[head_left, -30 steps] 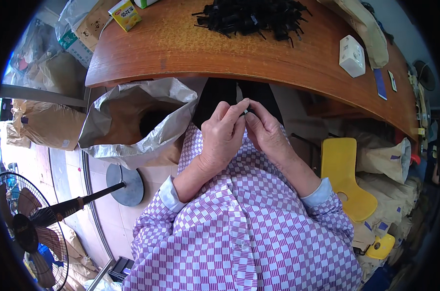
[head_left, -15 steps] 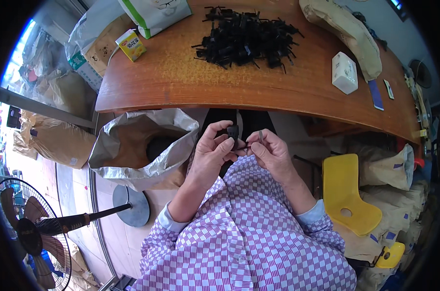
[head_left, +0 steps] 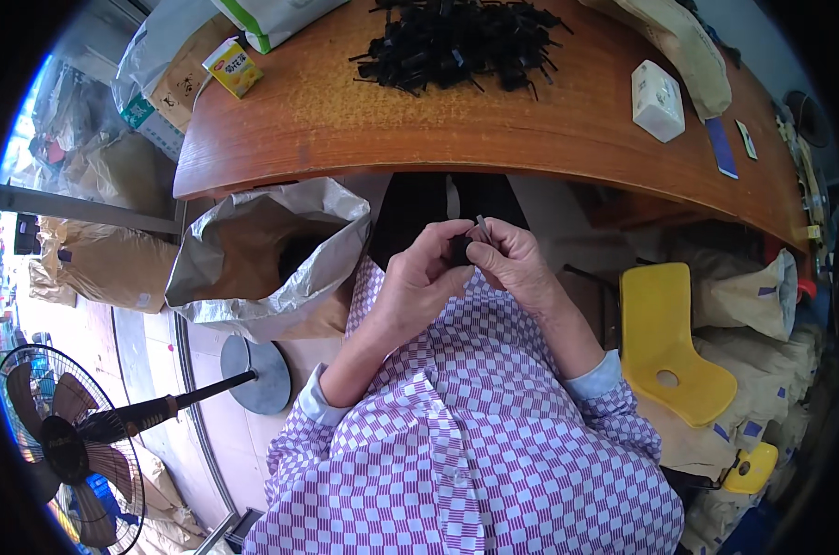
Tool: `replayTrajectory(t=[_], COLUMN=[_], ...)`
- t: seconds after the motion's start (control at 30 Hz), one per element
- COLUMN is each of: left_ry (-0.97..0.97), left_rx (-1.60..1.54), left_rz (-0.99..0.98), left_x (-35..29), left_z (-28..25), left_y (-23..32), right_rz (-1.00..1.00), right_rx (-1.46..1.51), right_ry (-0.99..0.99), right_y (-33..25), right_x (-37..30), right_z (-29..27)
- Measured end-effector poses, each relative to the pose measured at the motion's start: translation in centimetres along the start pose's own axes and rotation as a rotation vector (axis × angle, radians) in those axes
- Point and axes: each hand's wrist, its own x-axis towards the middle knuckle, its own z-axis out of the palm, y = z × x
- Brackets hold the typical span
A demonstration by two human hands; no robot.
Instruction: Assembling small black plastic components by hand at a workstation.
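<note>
My left hand (head_left: 425, 277) is closed around a small black plastic part (head_left: 460, 250), mostly covered by the fingers. Pressed against the same part is my right hand (head_left: 523, 270), its thumb over the part's right side. A thin grey strip, perhaps a small blade (head_left: 483, 228), sticks up between the right thumb and fingers; its lower end is hidden. Both hands meet over my lap, short of the table edge. Beyond them on the brown wooden table (head_left: 317, 139) lies a heap of black plastic parts (head_left: 452, 46) with thin prongs.
Left of my lap stands an open silver-lined sack (head_left: 336, 245). A floor fan (head_left: 66, 451) is at the lower left, a yellow chair (head_left: 655, 314) at the right. A yellow drink carton (head_left: 232, 67) and a white tissue pack (head_left: 657, 100) stand on the table.
My hands have drawn together and turned, so the black part now shows less between the fingers. The view has shifted, with the table sitting higher in the picture.
</note>
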Motion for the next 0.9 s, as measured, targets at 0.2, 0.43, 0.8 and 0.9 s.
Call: replayTrajectory(t=[0.2, 0.43, 0.8, 0.9], left_ry=[-0.031, -0.061, -0.020, -0.005], left_rx=[0.364, 0.260, -0.013, 0.010], left_rz=[-0.028, -0.117, -0.126, -0.143], left_x=[0.3, 0.0, -0.2, -0.2], left_z=[0.9, 0.5, -0.4, -0.4], left_y=[0.1, -1.0, -1.7, -1.7], right_rz=[0.012, 0.009, -0.061, -0.062], right_rx=[-0.151, -0.186, -0.579, -0.646], right_ry=[0.031, 0.111, 0.038, 0.034], right_y=[1.3, 1.6, 1.1, 1.3], right_x=[0.0, -0.6, -1.9, -1.7], right_z=[-0.7, 0.0, 1.6, 1.8])
